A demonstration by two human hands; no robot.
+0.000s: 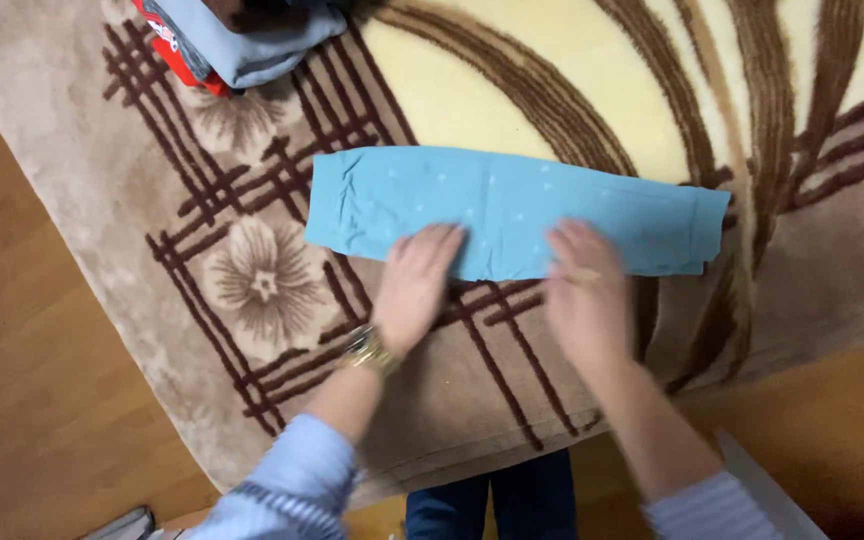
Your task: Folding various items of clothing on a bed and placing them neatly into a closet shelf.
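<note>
- Lying flat across the carpet (132,200), a folded teal garment (512,210) forms a long narrow band running left to right, slightly tilted down toward the right end.
- Left hand (414,285) rests palm down on the near edge of the teal garment, left of its middle; fingers (432,245) stretched out nearly flat, a little spread, pressing rather than gripping. Nothing pinched that I can see.
- Right hand (584,295) is blurred; it lies palm down on the near edge right of the middle, fingers extended onto the cloth. Looks flat and open too, but blur hides whether an edge is caught under the fingertips.
- Gold-coloured wristband (370,350) on the left wrist; pale striped sleeves (292,485) on both arms.
- Handling judgement: thin soft fabric, light, floppy, no stiffness. It likely sags if lifted from one point and creases easily. Small pale dots on the surface, faint wrinkles near the left end.
- Plush carpet pile probably grips the cloth, so sliding it would bunch it; flat palms smooth it better than dragging.
- Best hold, judged from the layout: pinch the near long edge at two spread points, or take one short end with both hands so the layers stay stacked.
- Not fragile, not slippery.
- Stack of folded clothes (242,40), pale blue over red, sits on the carpet at the far left, well apart from the hands.
- Wooden floor (32,380) shows around the carpet edge; dark blue trouser legs (492,500) at the bottom.
</note>
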